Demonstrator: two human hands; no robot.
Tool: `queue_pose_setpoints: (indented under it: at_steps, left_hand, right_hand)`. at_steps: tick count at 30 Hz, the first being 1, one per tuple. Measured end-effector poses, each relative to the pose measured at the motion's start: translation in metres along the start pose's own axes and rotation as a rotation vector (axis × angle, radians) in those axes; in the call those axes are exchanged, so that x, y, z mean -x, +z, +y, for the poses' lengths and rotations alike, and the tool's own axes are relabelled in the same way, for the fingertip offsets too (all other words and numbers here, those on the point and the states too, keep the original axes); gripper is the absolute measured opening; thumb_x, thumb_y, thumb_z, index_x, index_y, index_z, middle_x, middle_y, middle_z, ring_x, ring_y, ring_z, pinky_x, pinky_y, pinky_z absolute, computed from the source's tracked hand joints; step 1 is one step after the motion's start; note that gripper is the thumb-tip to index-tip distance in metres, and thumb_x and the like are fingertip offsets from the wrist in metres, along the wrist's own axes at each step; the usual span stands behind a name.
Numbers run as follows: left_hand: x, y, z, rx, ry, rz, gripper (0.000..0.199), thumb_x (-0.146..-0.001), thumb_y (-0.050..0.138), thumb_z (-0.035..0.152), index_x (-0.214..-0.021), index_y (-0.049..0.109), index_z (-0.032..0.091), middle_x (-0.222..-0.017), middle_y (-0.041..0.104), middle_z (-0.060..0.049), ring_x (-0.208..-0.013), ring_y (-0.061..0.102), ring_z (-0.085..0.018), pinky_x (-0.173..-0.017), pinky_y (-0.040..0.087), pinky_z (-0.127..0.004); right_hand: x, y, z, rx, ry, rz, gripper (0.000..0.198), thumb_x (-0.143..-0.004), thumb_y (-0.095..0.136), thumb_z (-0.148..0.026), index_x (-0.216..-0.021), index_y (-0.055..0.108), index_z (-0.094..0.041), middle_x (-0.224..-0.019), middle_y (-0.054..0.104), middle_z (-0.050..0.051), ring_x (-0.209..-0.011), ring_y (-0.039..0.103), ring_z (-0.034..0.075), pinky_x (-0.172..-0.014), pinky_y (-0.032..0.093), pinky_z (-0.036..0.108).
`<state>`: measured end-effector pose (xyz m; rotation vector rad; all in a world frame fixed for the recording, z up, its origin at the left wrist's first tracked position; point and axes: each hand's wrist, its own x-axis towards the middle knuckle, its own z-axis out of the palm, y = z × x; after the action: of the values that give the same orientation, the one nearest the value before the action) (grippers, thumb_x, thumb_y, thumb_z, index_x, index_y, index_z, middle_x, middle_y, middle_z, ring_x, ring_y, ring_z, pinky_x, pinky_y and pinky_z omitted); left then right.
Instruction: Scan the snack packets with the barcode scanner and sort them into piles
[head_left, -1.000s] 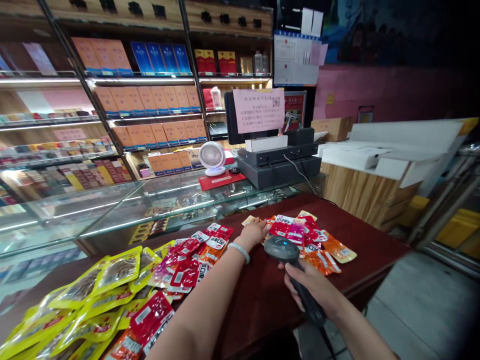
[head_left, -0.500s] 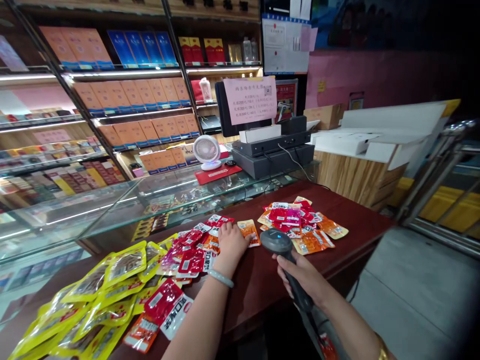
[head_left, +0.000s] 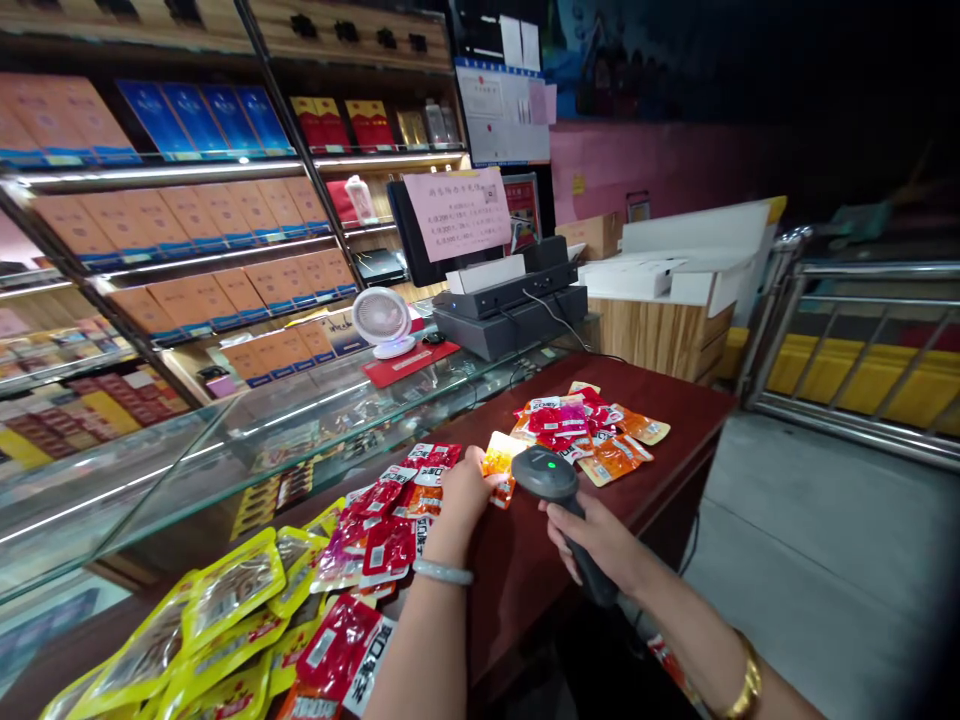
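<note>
My left hand (head_left: 466,490), with a pale bangle at the wrist, pinches the edge of a small orange snack packet (head_left: 499,462). My right hand (head_left: 592,535) is wrapped round the handle of a dark grey barcode scanner (head_left: 546,472). The scanner's head is close beside that packet, and a green light shows on top of it. Left of my left hand lie red snack packets (head_left: 386,545) and a heap of larger yellow-edged packets (head_left: 232,580). Beyond the scanner is another pile of red and orange packets (head_left: 559,418).
A dark red tabletop (head_left: 517,570) carries the packets, with a glass display counter (head_left: 300,430) along its far side. On the glass stand a small white fan (head_left: 381,318) and a cash drawer (head_left: 510,325) below a monitor. Metal railings (head_left: 847,350) stand at the right.
My left hand has taken hold of the orange packet, which is now lifted and tilted by the scanner head. The scanner's light has gone from blue to green. The view has swung right.
</note>
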<state>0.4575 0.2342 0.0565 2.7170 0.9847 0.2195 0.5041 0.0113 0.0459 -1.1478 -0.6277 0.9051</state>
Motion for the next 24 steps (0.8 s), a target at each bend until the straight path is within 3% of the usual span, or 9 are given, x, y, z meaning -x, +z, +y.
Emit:
queue_pose_setpoints:
  at_steps: [3, 7, 11, 13, 15, 20, 24]
  left_hand:
    - [0.003, -0.013, -0.002, 0.007, -0.059, -0.026, 0.042, -0.088, 0.062, 0.049, -0.119, 0.056, 0.021, -0.115, 0.074, -0.012, -0.111, 0.069, -0.030, -0.092, 0.044, -0.039]
    - [0.010, -0.042, -0.021, -0.077, -0.240, -0.009, 0.038, -0.092, 0.050, 0.044, -0.120, 0.061, 0.022, -0.117, 0.073, -0.016, -0.113, 0.066, -0.037, -0.098, 0.041, -0.053]
    - [0.017, -0.058, -0.030, -0.195, -0.265, 0.245, 0.038, -0.087, 0.056, 0.040, -0.118, 0.067, 0.022, -0.134, 0.064, -0.018, -0.130, 0.053, -0.039, -0.106, 0.035, -0.058]
    - [0.019, -0.054, -0.020, -0.166, -0.231, 0.338, 0.042, -0.086, 0.059, 0.045, -0.122, 0.067, 0.024, -0.145, 0.057, -0.015, -0.138, 0.045, -0.037, -0.112, 0.030, -0.056]
    - [0.020, -0.043, -0.003, -0.102, -0.134, 0.344, 0.042, -0.088, 0.060, 0.047, -0.124, 0.067, 0.026, -0.148, 0.055, -0.012, -0.139, 0.044, -0.034, -0.115, 0.029, -0.052]
    - [0.019, -0.005, 0.039, 0.040, 0.152, 0.232, 0.044, -0.091, 0.061, 0.047, -0.127, 0.068, 0.022, -0.135, 0.067, -0.011, -0.127, 0.057, -0.028, -0.110, 0.038, -0.039]
    - [-0.001, 0.008, 0.067, 0.086, 0.168, 0.130, 0.047, -0.095, 0.055, 0.047, -0.129, 0.066, 0.016, -0.127, 0.071, -0.014, -0.118, 0.064, -0.026, -0.100, 0.045, -0.033]
  right_hand:
    - [0.008, -0.001, 0.005, 0.021, -0.021, 0.000, 0.054, -0.079, 0.073, -0.069, -0.093, 0.053, -0.021, -0.055, 0.049, -0.011, -0.038, 0.046, 0.007, -0.037, 0.040, 0.019]
    - [0.024, -0.005, 0.011, 0.055, -0.008, 0.014, 0.051, -0.082, 0.071, -0.067, -0.093, 0.052, -0.021, -0.056, 0.051, -0.011, -0.038, 0.045, 0.006, -0.037, 0.039, 0.018]
    - [0.034, -0.008, 0.011, 0.058, 0.004, 0.035, 0.056, -0.079, 0.072, -0.071, -0.094, 0.053, -0.021, -0.055, 0.050, -0.011, -0.038, 0.045, 0.006, -0.037, 0.040, 0.018]
    - [0.036, -0.009, 0.009, 0.043, 0.003, 0.054, 0.059, -0.076, 0.074, -0.072, -0.094, 0.053, -0.020, -0.054, 0.050, -0.011, -0.037, 0.044, 0.006, -0.036, 0.039, 0.018]
    - [0.037, -0.011, 0.008, 0.022, 0.011, 0.080, 0.062, -0.073, 0.075, -0.074, -0.095, 0.053, -0.020, -0.054, 0.050, -0.011, -0.037, 0.044, 0.006, -0.036, 0.039, 0.017]
    - [0.039, -0.022, 0.008, -0.006, -0.018, 0.120, 0.062, -0.075, 0.072, -0.076, -0.095, 0.053, -0.021, -0.052, 0.049, -0.012, -0.036, 0.044, 0.007, -0.036, 0.039, 0.018]
    - [0.036, -0.033, 0.015, 0.015, -0.047, 0.111, 0.064, -0.074, 0.070, -0.079, -0.094, 0.053, -0.021, -0.050, 0.047, -0.012, -0.034, 0.042, 0.007, -0.035, 0.038, 0.018]
